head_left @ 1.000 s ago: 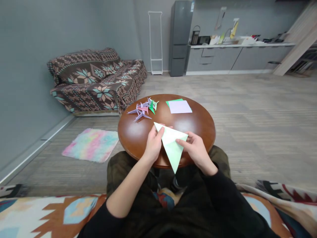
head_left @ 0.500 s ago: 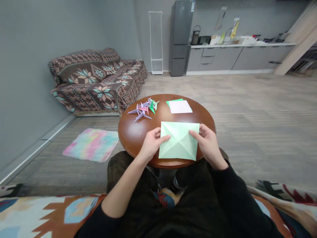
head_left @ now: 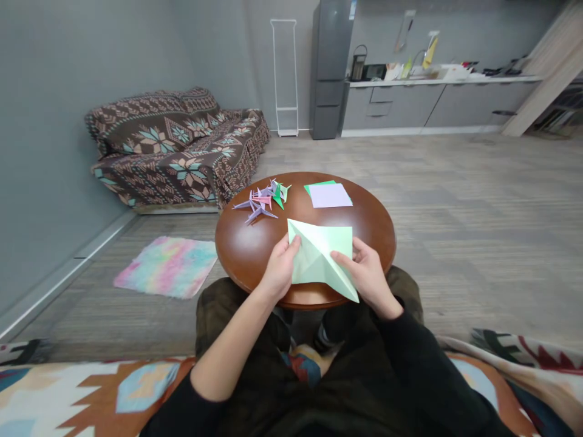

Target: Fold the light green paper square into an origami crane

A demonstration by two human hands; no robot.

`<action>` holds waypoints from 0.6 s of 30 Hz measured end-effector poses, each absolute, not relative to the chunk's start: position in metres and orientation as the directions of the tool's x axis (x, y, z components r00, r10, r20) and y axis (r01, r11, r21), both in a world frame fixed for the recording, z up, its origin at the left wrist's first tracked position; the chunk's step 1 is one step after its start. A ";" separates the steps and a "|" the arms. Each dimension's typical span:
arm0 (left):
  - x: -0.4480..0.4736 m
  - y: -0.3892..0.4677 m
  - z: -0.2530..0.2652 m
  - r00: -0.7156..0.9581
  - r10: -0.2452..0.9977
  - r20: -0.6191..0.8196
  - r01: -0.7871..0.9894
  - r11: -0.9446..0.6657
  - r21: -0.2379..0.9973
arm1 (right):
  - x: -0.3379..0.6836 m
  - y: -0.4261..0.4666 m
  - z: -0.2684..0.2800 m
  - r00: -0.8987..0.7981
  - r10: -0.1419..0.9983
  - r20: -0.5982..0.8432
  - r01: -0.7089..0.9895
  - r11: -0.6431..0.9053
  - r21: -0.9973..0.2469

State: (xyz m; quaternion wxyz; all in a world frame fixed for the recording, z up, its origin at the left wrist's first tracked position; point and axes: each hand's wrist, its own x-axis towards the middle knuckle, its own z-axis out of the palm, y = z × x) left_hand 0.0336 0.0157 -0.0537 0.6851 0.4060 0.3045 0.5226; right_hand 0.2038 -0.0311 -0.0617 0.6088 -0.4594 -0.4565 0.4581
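I have a square sheet of light green origami paper [head_left: 314, 252] in my two hands, up over the near side of the round wooden table [head_left: 243, 258]. My left hand [head_left: 280, 266] pinches its left edge, with the thumb on top and the fingers tucked behind. My right hand [head_left: 367, 272] pinches its right side the same way, thumb on the front and the other fingers mostly hidden at the back. The paper has crease lines on it, and it bends along a slanting one, so one corner pokes down toward the table's near rim. I think it weighs almost nothing, so a soft pinch is plenty. It should be thin and floppy in the flat parts, but a bit stiffer along the creases. It probably won't slip much, yet a hard squeeze could crumple it, and a sharp tug could rip it. The best places to hold are the edges and corners, away from the middle where the lines meet. On the table's far left part is a little heap of folded paper cranes [head_left: 260, 201], and on its far right part a pale purple sheet [head_left: 330, 196] lies over a green sheet [head_left: 322, 182].
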 end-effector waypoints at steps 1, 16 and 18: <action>0.036 0.016 -0.057 0.232 0.973 -0.002 -0.494 0.119 0.861 | 0.199 -0.033 -0.062 0.162 0.971 0.174 -0.111 0.193 -0.975; 0.019 0.011 -0.060 0.458 0.885 -0.076 -0.338 0.253 0.907 | 0.212 -0.032 -0.058 0.235 0.971 0.050 -0.204 0.100 -0.974; 0.017 0.013 -0.063 0.379 0.925 -0.040 -0.350 0.183 0.919 | 0.217 -0.029 -0.059 0.247 0.966 0.081 -0.216 0.136 -0.967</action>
